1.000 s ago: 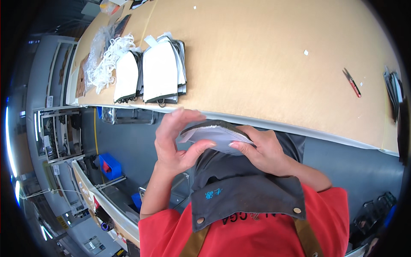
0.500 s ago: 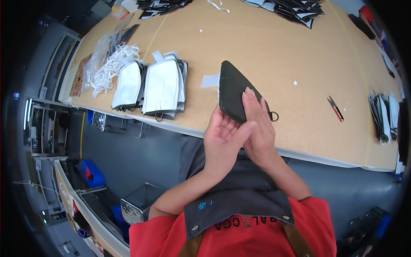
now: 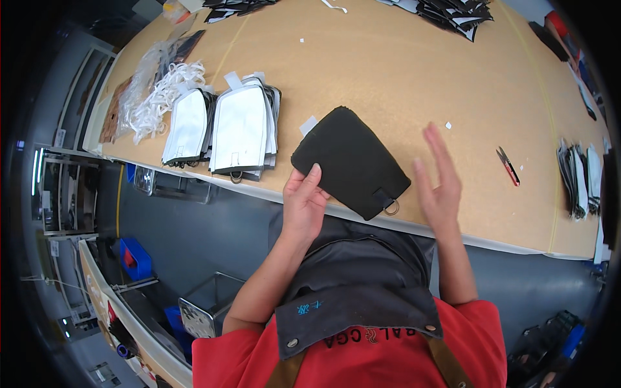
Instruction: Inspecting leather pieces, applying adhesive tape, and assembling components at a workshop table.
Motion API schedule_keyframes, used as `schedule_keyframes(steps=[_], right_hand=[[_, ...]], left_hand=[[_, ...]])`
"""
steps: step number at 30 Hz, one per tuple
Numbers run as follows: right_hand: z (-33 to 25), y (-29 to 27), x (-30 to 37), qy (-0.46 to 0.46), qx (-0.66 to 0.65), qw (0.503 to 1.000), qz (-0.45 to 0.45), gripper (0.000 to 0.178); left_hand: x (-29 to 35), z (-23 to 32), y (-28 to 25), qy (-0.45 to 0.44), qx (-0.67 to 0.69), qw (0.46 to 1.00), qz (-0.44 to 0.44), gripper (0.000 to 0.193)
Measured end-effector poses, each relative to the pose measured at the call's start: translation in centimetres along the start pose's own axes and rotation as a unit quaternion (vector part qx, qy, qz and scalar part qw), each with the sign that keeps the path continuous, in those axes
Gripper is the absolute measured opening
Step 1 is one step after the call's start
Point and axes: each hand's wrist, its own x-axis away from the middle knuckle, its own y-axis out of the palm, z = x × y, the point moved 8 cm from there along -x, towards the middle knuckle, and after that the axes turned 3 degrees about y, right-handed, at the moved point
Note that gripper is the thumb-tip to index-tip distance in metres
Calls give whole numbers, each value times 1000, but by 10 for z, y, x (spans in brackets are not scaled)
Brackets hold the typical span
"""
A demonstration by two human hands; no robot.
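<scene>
A dark fabric piece (image 3: 352,161) with a rounded top, a pale tab on its left side and a metal ring (image 3: 391,207) at its lower corner is tilted above the table's near edge. My left hand (image 3: 306,204) pinches its left edge, thumb on top and fingers beneath. To its right, my right hand (image 3: 441,184) is apart from the piece, fingers stretched and somewhat blurred, holding nothing. The underside of the piece is hidden.
Two stacks of white-faced pieces (image 3: 240,129) (image 3: 186,126) lie left on the table (image 3: 362,71), beside white cord (image 3: 155,103) and clear plastic. Red-handled snips (image 3: 508,167) lie right. More pieces (image 3: 574,181) sit at the far right, with dark piles (image 3: 453,16) at the back.
The dark piece has turned so its broad face shows, and it has come lower. My right hand has let go and moved right. My left hand has shifted left, still gripping the piece.
</scene>
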Motion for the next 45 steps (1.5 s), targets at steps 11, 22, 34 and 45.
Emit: schedule_keyframes(steps=[11,22,34,45], right_hand=[[122,-43,-40,102,255,961,23,25],[128,-45,-42,167,146,974,53,13],[144,-49,-47,144,60,986,49,16],[140,-33,-63,136,184,973,24,16]], left_hand=[[-1,4,8,-11,-15,1000,-3,31],[5,25,46,64,-133,986,-73,26],[11,32,37,77,-143,986,-28,24],[14,77,65,231,-375,897,-28,29]])
